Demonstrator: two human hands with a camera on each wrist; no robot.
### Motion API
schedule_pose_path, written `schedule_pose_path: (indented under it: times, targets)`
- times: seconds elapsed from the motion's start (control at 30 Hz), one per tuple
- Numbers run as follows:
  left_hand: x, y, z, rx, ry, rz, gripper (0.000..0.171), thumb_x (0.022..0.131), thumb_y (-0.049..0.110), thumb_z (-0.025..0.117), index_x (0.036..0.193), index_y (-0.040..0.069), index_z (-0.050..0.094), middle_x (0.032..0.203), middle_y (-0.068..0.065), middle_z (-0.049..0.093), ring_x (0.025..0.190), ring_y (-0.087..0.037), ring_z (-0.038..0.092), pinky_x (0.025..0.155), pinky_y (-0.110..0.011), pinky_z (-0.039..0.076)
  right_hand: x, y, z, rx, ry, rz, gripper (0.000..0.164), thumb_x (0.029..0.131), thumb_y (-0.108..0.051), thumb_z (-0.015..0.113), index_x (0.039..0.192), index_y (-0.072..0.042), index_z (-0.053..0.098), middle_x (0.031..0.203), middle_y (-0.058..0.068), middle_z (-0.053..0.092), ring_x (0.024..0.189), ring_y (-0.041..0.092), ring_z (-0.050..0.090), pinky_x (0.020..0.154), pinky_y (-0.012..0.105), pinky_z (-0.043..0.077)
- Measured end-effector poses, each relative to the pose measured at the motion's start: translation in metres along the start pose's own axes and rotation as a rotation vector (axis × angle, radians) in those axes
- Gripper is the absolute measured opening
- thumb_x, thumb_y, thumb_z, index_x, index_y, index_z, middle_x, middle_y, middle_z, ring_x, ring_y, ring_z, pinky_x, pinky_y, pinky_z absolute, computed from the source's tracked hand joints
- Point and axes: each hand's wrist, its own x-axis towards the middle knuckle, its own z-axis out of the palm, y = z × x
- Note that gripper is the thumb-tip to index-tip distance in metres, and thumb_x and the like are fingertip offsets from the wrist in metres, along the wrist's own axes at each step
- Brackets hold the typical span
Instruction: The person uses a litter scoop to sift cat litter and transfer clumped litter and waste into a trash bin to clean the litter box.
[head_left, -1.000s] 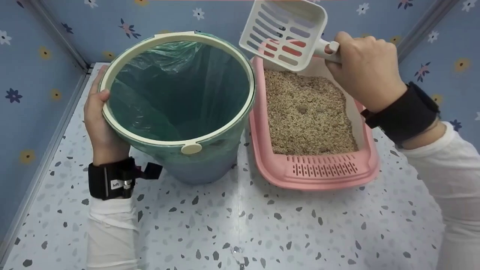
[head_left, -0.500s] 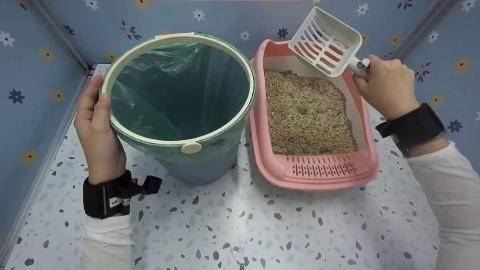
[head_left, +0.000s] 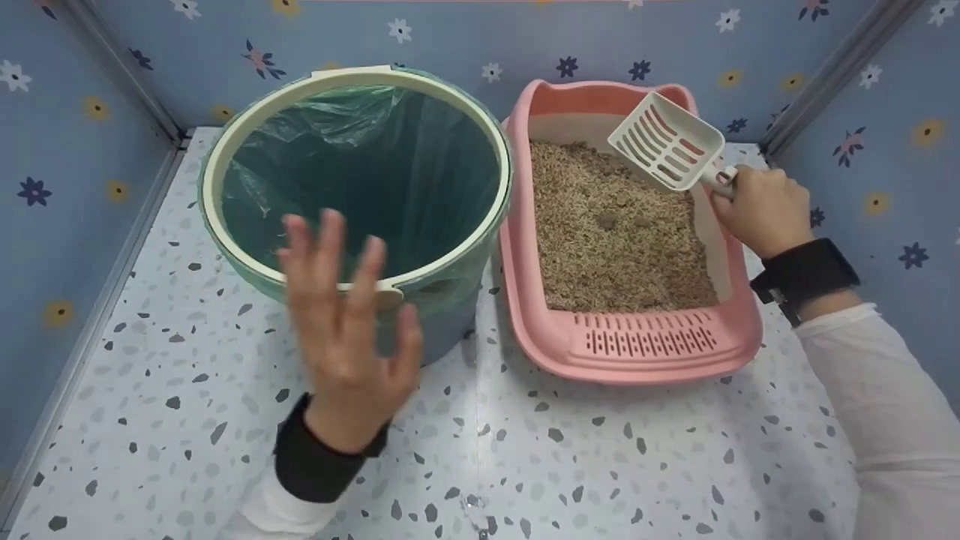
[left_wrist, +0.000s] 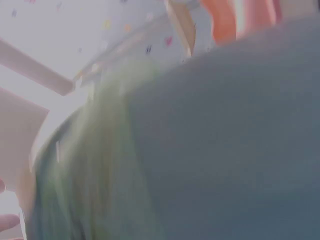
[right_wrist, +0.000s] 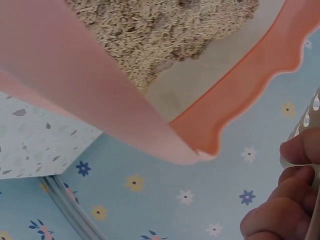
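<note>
A white slotted scoop is poised over the far right part of a pink litter tray, its handle grasped in the right hand. Below lies tan litter with darker clumps. To the left, the left hand, blurred, fingers spread and grasping nothing, overlaps the near rim of a lined bucket; contact is unclear. This seems a pause between scoops; the next move likely calls for lowering the scoop under a clump.
</note>
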Motion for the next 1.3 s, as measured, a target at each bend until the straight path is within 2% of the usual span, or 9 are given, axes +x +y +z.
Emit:
schedule_pose_path:
  times: [0.2, 0.4, 0.5, 0.7, 0.83, 0.9, 1.0, 1.2, 1.3]
  targets:
    - [-0.046, 0.039, 0.033, -0.066, -0.340, 0.227, 0.061, 0.088, 0.016, 0.055, 0.144, 0.004, 0.036, 0.152, -0.014, 0.027, 0.143, -0.032, 0.017, 0.117, -0.048, 0.008, 0.007, 0.014, 0.014, -0.027, -0.094, 0.020, 0.044, 0.090, -0.034, 0.049, 0.061, -0.002, 0.048, 0.057, 0.020, 0.047, 0.049, 0.038, 0.048, 0.039, 0.049, 0.034]
    - [-0.076, 0.061, 0.062, -0.057, -0.569, 0.333, 0.047, 0.088, 0.023, 0.057, 0.130, 0.002, 0.052, 0.140, -0.021, 0.045, 0.135, -0.038, 0.034, 0.113, -0.050, 0.022, 0.018, 0.026, 0.024, -0.045, -0.183, 0.031, 0.049, 0.090, -0.041, 0.051, 0.064, 0.001, 0.053, 0.062, 0.022, 0.051, 0.054, 0.039, 0.050, 0.043, 0.052, 0.037]
    - [-0.087, 0.072, 0.077, -0.039, -0.683, 0.376, 0.046, 0.091, 0.029, 0.052, 0.130, 0.005, 0.053, 0.141, -0.020, 0.045, 0.134, -0.037, 0.037, 0.111, -0.049, 0.027, 0.022, 0.033, 0.027, -0.050, -0.214, 0.040, 0.050, 0.090, -0.043, 0.050, 0.064, 0.000, 0.052, 0.063, 0.022, 0.051, 0.055, 0.039, 0.050, 0.044, 0.052, 0.038]
    - [-0.105, 0.090, 0.106, -0.027, -0.997, 0.381, 0.056, 0.092, 0.042, 0.050, 0.138, 0.011, 0.045, 0.146, -0.013, 0.040, 0.139, -0.032, 0.029, 0.114, -0.045, 0.024, 0.027, 0.041, 0.032, -0.043, -0.220, 0.068, 0.051, 0.089, -0.045, 0.052, 0.063, -0.001, 0.050, 0.063, 0.020, 0.050, 0.055, 0.038, 0.049, 0.045, 0.051, 0.037]
    - [-0.110, 0.096, 0.125, 0.027, -1.285, 0.321, 0.070, 0.090, 0.053, 0.050, 0.145, 0.015, 0.034, 0.150, -0.009, 0.034, 0.141, -0.029, 0.026, 0.115, -0.043, 0.021, 0.029, 0.039, 0.033, -0.066, -0.220, 0.065, 0.050, 0.088, -0.044, 0.054, 0.064, -0.001, 0.051, 0.061, 0.021, 0.050, 0.054, 0.039, 0.051, 0.044, 0.052, 0.037]
    - [-0.111, 0.096, 0.133, 0.060, -1.387, 0.286, 0.076, 0.087, 0.057, 0.051, 0.148, 0.017, 0.028, 0.151, -0.008, 0.031, 0.141, -0.028, 0.026, 0.115, -0.044, 0.020, 0.030, 0.037, 0.034, -0.082, -0.220, 0.055, 0.049, 0.089, -0.044, 0.053, 0.064, -0.001, 0.051, 0.060, 0.020, 0.050, 0.054, 0.040, 0.051, 0.044, 0.053, 0.037]
    - [-0.114, 0.096, 0.145, 0.104, -1.444, 0.244, 0.085, 0.083, 0.061, 0.055, 0.150, 0.019, 0.024, 0.152, -0.009, 0.029, 0.140, -0.029, 0.028, 0.114, -0.044, 0.021, 0.033, 0.035, 0.034, -0.103, -0.230, 0.041, 0.052, 0.090, -0.045, 0.052, 0.061, -0.002, 0.050, 0.060, 0.021, 0.051, 0.055, 0.041, 0.052, 0.046, 0.055, 0.037]
    - [-0.125, 0.092, 0.168, 0.165, -1.411, 0.176, 0.094, 0.076, 0.060, 0.064, 0.150, 0.018, 0.023, 0.150, -0.014, 0.032, 0.135, -0.033, 0.034, 0.113, -0.046, 0.023, 0.036, 0.035, 0.036, -0.104, -0.273, 0.050, 0.052, 0.090, -0.046, 0.049, 0.061, -0.002, 0.049, 0.068, 0.025, 0.055, 0.063, 0.045, 0.055, 0.052, 0.059, 0.040]
    - [-0.127, 0.092, 0.178, 0.220, -1.431, 0.160, 0.097, 0.076, 0.064, 0.062, 0.151, 0.020, 0.020, 0.148, -0.015, 0.034, 0.133, -0.034, 0.037, 0.112, -0.048, 0.025, 0.036, 0.037, 0.036, -0.087, -0.286, 0.068, 0.049, 0.089, -0.043, 0.049, 0.061, -0.002, 0.049, 0.071, 0.026, 0.054, 0.065, 0.045, 0.055, 0.052, 0.058, 0.039]
